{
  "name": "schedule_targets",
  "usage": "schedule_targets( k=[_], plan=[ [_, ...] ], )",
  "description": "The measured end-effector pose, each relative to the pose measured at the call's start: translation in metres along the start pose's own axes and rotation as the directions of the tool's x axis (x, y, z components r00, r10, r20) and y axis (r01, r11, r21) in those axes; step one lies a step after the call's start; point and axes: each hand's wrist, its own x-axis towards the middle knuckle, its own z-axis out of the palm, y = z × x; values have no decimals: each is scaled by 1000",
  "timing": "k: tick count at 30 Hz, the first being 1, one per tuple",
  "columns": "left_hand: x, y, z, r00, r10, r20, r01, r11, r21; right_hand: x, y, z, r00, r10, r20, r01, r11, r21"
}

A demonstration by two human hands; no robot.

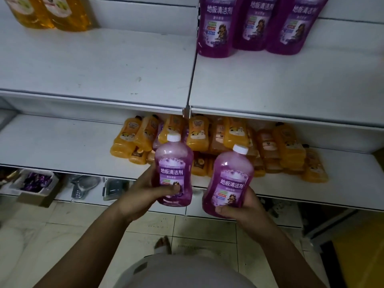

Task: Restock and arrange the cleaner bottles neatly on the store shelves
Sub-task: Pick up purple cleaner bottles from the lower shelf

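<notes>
Left purple bottle (173, 163) is clasped low by the left hand (141, 196), right purple bottle (230, 173) likewise by the right hand (243, 210). Both are held near upright, below the upper shelf (270, 84). Judged full, heavyish, stiff, slick plastic, so the lower body is best gripped. Purple row (255, 23) stands on that shelf, orange bottles (228, 140) under it.

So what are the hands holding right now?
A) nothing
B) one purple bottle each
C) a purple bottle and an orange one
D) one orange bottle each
B: the left hand grips the left purple bottle and the right hand grips the right purple bottle.
</notes>
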Motion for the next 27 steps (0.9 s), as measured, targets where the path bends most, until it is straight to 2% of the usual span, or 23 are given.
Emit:
schedule_targets(
  k=[5,8,10,13,16,20,24,27],
  plan=[
    [-33,24,46,989,102,-106,-99,995,29,-37,-38,1,989,-131,-72,134,990,38],
    [-49,48,71,967,209,-145,-201,977,69,-58,-66,-8,968,-232,-95,236,971,28],
    [-57,69,85,946,291,-144,-282,956,78,-66,-85,-19,943,-306,-132,310,951,10],
    [-67,113,103,897,421,-136,-395,900,183,-76,-121,-36,879,-440,-184,429,898,-95],
    [-65,170,122,817,573,-65,-540,799,264,-84,-164,-56,799,-554,-233,525,832,-177],
    [-35,248,147,678,728,101,-702,601,382,-73,-220,-83,721,-659,-214,619,752,-228],
    [17,306,156,598,770,223,-744,430,512,-38,-263,-103,664,-714,-221,662,699,-269],
    [54,331,161,591,765,256,-700,329,634,-2,-281,-119,661,-709,-245,657,705,-265]
  ],
)
